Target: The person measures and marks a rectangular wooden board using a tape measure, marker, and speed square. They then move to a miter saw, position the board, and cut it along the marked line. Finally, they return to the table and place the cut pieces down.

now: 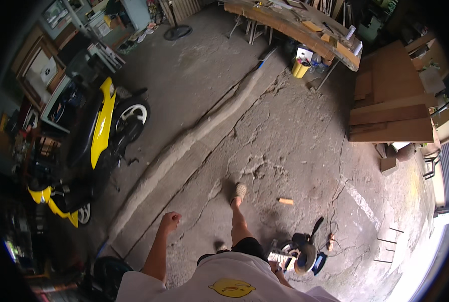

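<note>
The left hand [170, 220] has its fingers curled into an empty fist above the cracked concrete floor [285, 136]. The right hand is hidden behind the circular saw [301, 250] low at the person's side, so I cannot tell its fingers. A small wood block [286, 201] lies near the foot [238, 192]

I'm seeing a yellow-and-black motorcycle [100, 132], yellow bucket [300, 68], brown wood boards [391, 117], grey cracked concrete floor [285, 146], white shirt [224, 284] showing yellow lemon print.
</note>
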A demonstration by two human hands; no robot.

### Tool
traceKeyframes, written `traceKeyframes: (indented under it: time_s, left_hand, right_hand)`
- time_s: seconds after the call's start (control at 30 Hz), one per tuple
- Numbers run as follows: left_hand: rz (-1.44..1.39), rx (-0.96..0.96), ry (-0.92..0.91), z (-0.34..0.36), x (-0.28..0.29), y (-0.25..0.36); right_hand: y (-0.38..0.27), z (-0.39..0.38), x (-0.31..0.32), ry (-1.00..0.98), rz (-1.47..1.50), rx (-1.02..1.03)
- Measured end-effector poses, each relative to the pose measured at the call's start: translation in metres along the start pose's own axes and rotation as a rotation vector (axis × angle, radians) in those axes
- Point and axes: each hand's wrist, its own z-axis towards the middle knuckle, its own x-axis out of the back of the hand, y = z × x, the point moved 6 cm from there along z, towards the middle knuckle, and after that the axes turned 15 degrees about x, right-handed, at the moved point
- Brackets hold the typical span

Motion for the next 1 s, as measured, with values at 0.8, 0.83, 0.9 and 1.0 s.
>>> traceKeyframes:
  time_s: [0.8,0.83,0.9,1.0]
  left_hand:
    - [0.517,-0.417,0.051,0.448,-0.019,0.526]
    - [0.470,-0.622,-0.008,0.478,-0.014,0.587]
    - [0.101,-0.235,-0.293,0.470,-0.047,0.764]
    - [0.050,-0.343,-0.633,0.427,-0.096,0.979]
  right_hand:
    - [-0.820,0.211,0.610,0.515,1.075,0.905]
    - [-0.847,0.203,0.628,0.493,1.118,0.940]
    - [-0.866,0.212,0.670,0.531,1.147,0.990]
    - [-0.911,0.217,0.727,0.512,1.212,1.030]
